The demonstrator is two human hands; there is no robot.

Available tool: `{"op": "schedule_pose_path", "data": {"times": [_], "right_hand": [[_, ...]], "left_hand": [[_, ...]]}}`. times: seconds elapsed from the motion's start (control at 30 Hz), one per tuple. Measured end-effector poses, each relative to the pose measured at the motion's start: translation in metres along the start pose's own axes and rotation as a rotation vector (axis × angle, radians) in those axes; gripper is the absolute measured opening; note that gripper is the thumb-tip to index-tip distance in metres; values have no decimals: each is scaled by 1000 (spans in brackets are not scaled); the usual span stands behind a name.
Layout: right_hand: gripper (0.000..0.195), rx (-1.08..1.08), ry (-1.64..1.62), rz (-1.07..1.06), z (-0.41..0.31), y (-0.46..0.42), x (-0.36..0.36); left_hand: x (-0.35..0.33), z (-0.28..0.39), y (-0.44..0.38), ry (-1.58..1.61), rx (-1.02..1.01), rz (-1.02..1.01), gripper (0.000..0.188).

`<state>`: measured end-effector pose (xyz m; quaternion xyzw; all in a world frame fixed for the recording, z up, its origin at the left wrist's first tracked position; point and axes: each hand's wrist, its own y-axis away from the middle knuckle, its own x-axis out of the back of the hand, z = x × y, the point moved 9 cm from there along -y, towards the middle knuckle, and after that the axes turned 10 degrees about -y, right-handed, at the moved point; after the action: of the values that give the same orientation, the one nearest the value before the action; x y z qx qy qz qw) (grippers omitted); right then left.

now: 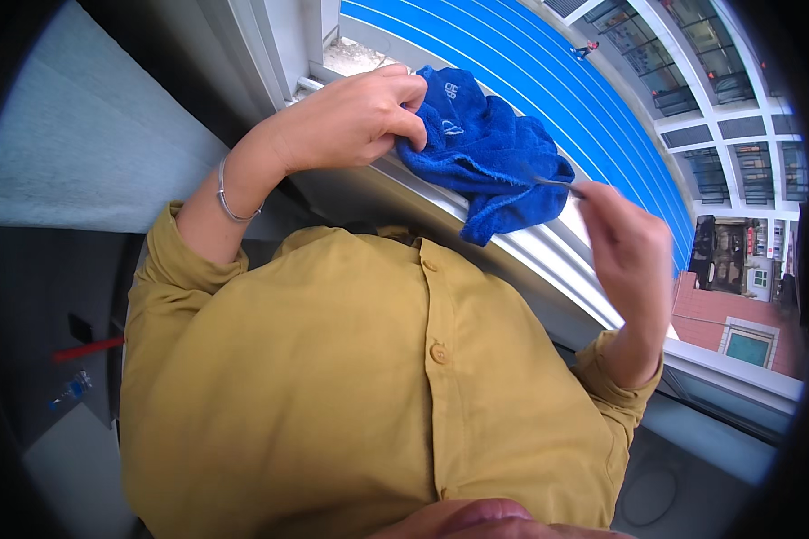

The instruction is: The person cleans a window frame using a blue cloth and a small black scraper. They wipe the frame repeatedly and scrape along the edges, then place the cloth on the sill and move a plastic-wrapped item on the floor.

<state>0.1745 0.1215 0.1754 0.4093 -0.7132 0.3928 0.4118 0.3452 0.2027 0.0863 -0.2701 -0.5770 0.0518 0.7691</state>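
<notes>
A crumpled blue terry-cloth towel (492, 148) with pale embroidery hangs over the window sill in front of me. My left hand (371, 114) pinches its upper left edge between thumb and fingers; a silver bangle circles that wrist. At the towel's right end, my right hand (620, 229) is closed on a thin dark metal tool (559, 183). The tool's narrow tip lies against the cloth, and its exact kind cannot be told. That hand is slightly blurred.
The white window frame (553, 263) runs diagonally below the towel. Outside lie a blue running track (512, 60) and buildings. A pale curtain (94, 128) hangs at left, with a plastic bottle (74, 389) and a red bar (87, 350) lower down.
</notes>
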Motion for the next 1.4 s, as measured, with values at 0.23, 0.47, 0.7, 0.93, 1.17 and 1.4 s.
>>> {"op": "schedule_pose_path", "data": {"times": [0.23,0.47,0.7,0.93,1.17,1.4], "right_hand": [[5,76,310,-346,8,-8,-79],[8,209,630,-359,-14,-3,-96],[7,310,820,-94,-47,-31,-132],[7,477,657,-32,-103,-93,-173],[14,388,-196,91,-48,-105,-151],[15,9,-444,92,11,-61,-113]], "left_hand": [[8,0,-5,269,41,-23,21],[-6,44,-10,231,-62,251,19],[16,37,22,139,64,512,30],[43,6,69,-186,389,646,36],[43,30,66,-235,223,672,35],[13,58,43,55,-42,643,30]]}}
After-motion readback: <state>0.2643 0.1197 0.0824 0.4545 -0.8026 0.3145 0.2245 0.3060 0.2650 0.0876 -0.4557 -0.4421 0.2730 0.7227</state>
